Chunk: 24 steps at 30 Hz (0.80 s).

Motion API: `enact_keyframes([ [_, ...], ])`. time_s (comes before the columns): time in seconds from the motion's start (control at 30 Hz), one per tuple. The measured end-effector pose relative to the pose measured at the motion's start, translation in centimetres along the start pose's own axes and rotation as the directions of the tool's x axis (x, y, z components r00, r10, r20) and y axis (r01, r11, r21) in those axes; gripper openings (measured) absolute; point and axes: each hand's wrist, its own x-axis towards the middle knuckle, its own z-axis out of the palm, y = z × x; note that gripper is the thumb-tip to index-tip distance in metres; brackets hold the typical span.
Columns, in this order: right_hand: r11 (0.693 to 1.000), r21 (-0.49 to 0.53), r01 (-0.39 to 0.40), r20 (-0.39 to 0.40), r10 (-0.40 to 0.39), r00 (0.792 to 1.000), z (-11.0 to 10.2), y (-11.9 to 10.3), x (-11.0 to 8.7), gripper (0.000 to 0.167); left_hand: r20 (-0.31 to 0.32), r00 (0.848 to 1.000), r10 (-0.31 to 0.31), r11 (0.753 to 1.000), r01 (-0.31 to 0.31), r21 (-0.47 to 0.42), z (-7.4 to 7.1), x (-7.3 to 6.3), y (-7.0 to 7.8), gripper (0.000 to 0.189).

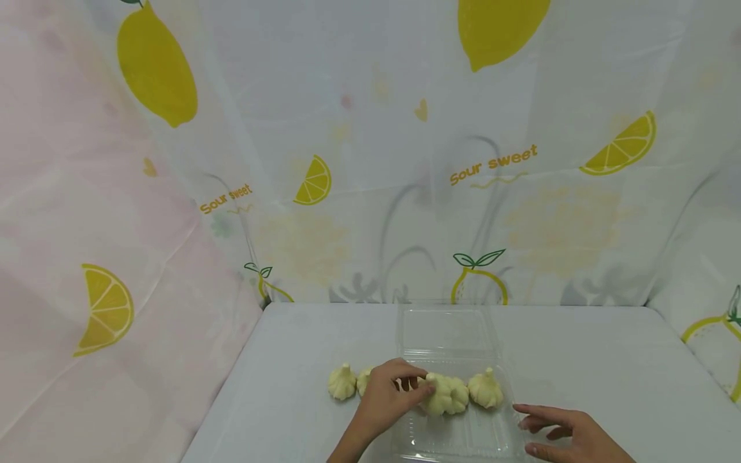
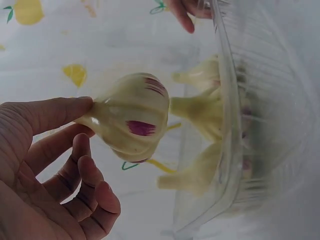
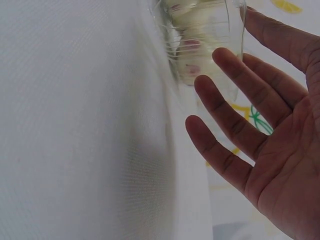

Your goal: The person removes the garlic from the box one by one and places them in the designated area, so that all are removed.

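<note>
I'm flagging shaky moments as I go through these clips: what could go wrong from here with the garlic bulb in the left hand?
The left hand pinches the garlic bulb by its neck alone, so it might swing or slip. Other bulbs sit close together in the clear box, so lowering this one in could knock them. The right hand is open beside the box, not gripping it, so a bump might shift it.
</note>
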Motion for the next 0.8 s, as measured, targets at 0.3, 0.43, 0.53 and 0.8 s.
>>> enact_keyframes([
  [0.3,1.0,0.002,-0.001,0.005,0.001,1.0,0.0,0.1,0.0,0.053,-0.06,0.998,-0.018,0.997,0.022,0.072,-2.5,0.1,-0.3,0.013],
  [0.43,1.0,-0.002,0.009,0.0,-0.009,1.0,0.0,0.2,0.0,0.052,-0.077,0.997,-0.031,0.994,0.039,0.101,-3.4,0.2,-0.5,0.012],
  [0.53,1.0,-0.003,0.012,-0.001,-0.012,1.0,0.0,0.3,0.1,0.052,-0.096,0.995,-0.04,0.992,0.051,0.115,-3.9,0.2,-0.6,0.012],
  [0.8,1.0,-0.011,0.019,0.001,-0.019,1.0,0.0,0.3,0.1,0.052,-0.181,0.981,-0.062,0.99,0.084,0.115,-5.4,0.2,-0.1,0.012],
])
